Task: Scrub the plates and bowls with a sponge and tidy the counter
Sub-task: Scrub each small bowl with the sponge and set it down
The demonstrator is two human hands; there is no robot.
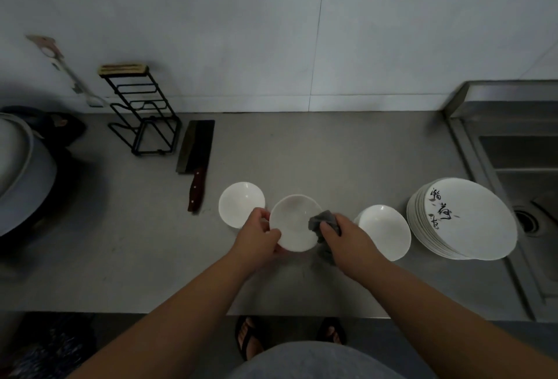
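Note:
My left hand (258,235) grips the left rim of a small white bowl (294,223), holding it tilted above the steel counter (302,152). My right hand (344,235) pinches a grey sponge cloth (324,221) against the bowl's right inner side. A second white bowl (240,205) sits on the counter just to the left. Another white bowl (385,232) stands to the right. Beyond it is a stack of several white plates (465,218) with black brush writing on the top one.
A cleaver (196,152) with a dark red handle lies left of the bowls. A black wire rack (142,112) stands by the tiled wall. A large pot lid (18,173) sits at the far left. The steel sink (519,167) is at the right.

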